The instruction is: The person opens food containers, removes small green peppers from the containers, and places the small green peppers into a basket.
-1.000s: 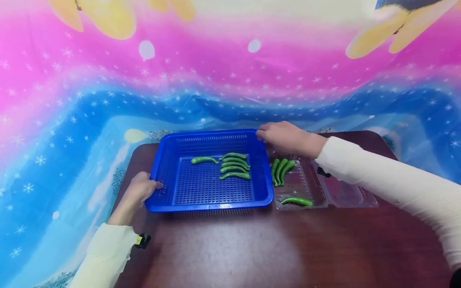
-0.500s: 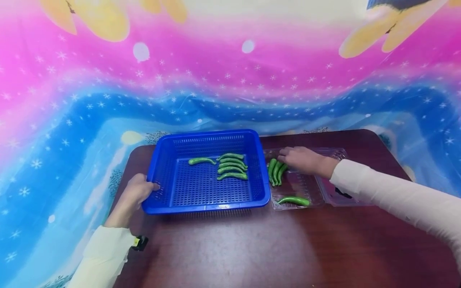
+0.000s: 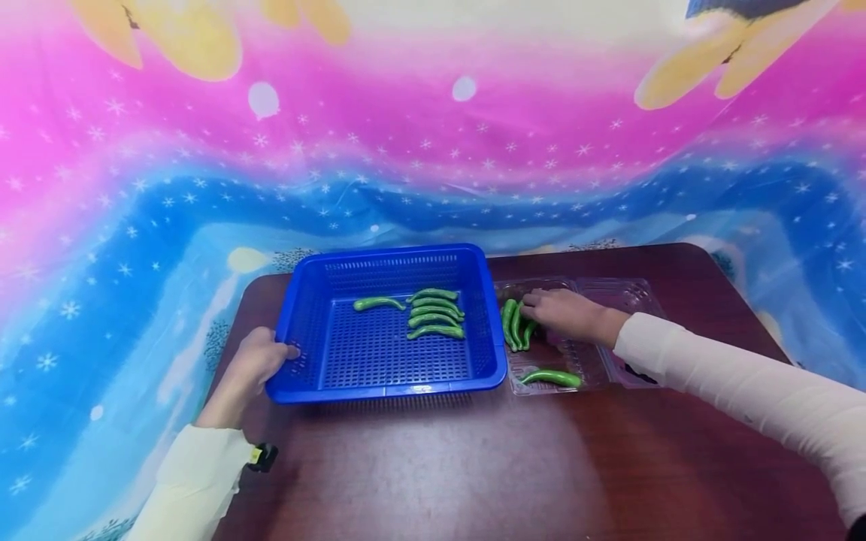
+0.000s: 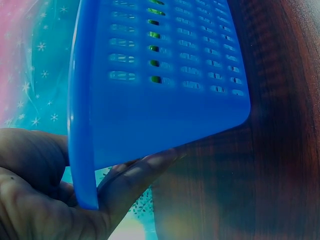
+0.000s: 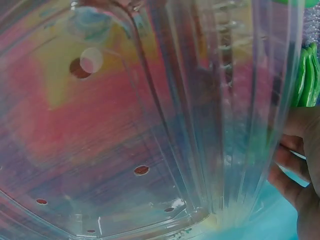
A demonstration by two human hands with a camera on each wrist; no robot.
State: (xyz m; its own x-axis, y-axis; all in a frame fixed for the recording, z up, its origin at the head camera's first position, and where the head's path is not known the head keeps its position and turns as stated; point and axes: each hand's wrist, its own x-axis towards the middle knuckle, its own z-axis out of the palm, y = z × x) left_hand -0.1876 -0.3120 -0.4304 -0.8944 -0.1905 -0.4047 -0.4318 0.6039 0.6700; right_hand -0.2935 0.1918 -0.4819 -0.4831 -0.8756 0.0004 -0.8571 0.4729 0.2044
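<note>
My left hand (image 3: 255,359) grips the left rim of a blue plastic basket (image 3: 386,391); the left wrist view shows the basket's side wall (image 4: 165,107) with the hand (image 4: 55,200) around its edge. Several green chili peppers (image 3: 436,320) lie stacked in a row inside, and one pepper (image 3: 379,303) sits apart to their left. Over the clear plastic container (image 3: 591,368), my right hand (image 3: 568,312) pinches the upper end of the rightmost pepper (image 3: 530,336) of three; its fingertips are partly hidden. Another pepper (image 3: 551,377) lies near the container's front.
The container's open clear lid (image 3: 625,297) lies to its right on the dark brown table (image 3: 433,466). Behind the table hangs a pink and blue printed cloth (image 3: 406,143).
My right hand has let go of the basket's far right corner and moved right and down to the peppers in the container. The left hand stays on the basket rim.
</note>
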